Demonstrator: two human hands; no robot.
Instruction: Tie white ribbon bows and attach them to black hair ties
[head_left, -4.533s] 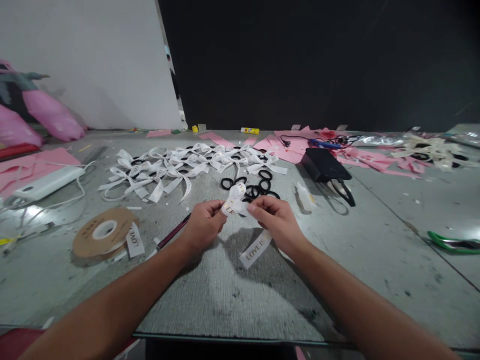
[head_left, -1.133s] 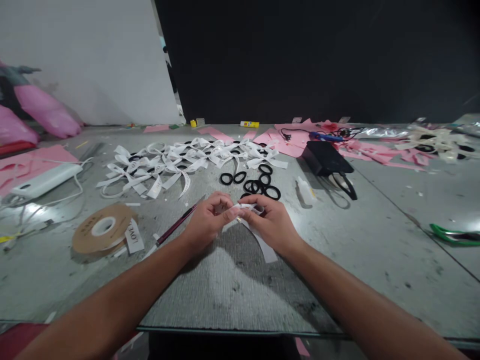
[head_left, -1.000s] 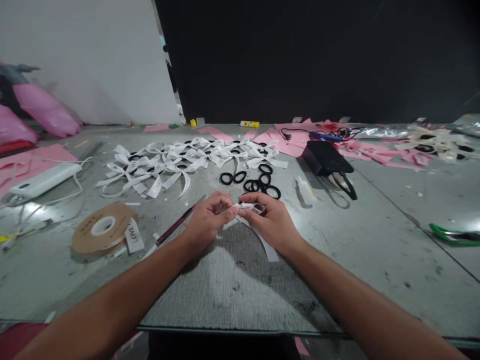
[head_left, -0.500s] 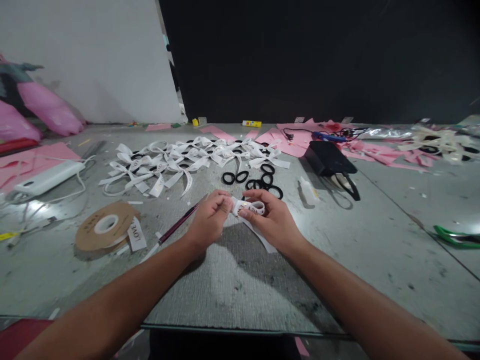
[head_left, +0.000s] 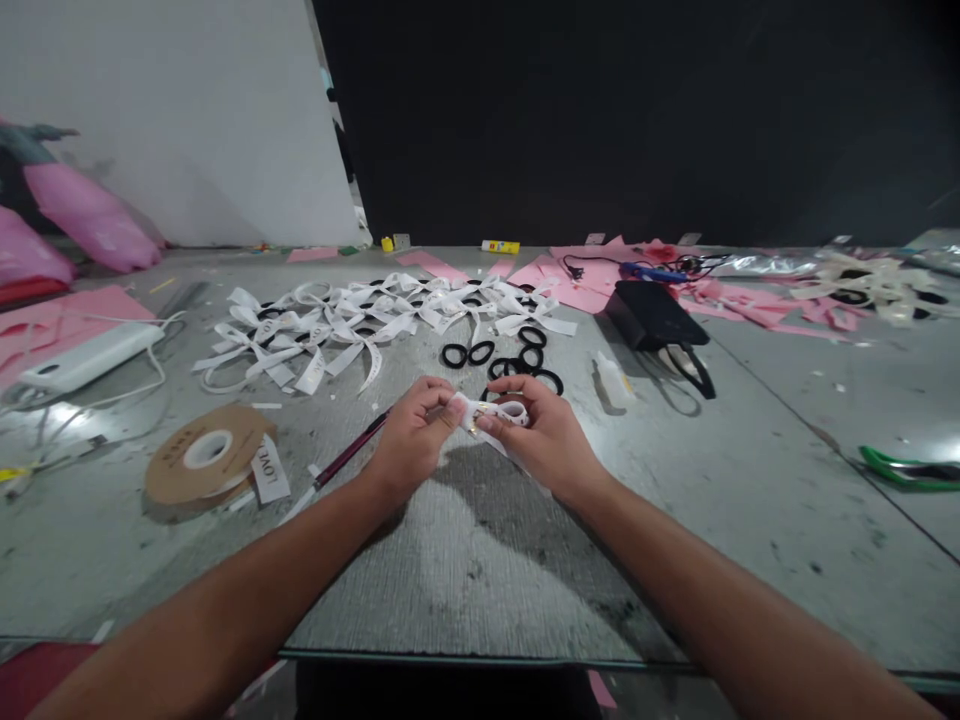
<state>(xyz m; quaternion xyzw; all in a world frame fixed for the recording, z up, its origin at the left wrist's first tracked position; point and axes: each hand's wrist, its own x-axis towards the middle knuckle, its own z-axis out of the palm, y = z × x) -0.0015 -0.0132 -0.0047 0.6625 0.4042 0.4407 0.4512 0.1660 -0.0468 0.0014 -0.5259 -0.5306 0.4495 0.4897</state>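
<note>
Both hands meet over the middle of the grey table point(head_left: 465, 570). My left hand point(head_left: 411, 440) and my right hand point(head_left: 544, 437) pinch a short white printed ribbon point(head_left: 491, 411) folded into a loop between them. Just beyond the hands lie several black hair ties point(head_left: 517, 362). Further back, a spread of finished white ribbon bows point(head_left: 360, 325) covers the table. A ribbon roll on a brown card spool point(head_left: 206, 461) lies to the left, with a loose printed end beside it.
A dark red pencil point(head_left: 349, 456) lies by my left wrist. A white power bank with cable point(head_left: 90, 357) is at far left. A small glue bottle point(head_left: 611, 379), a black box point(head_left: 652, 315), pink paper scraps point(head_left: 577, 285) and a green-handled tool point(head_left: 907, 470) lie to the right.
The long ribbon tail that hung below my right hand has been drawn up into the fold. The loop once raised above the fingers now sits low between both pinching hands.
</note>
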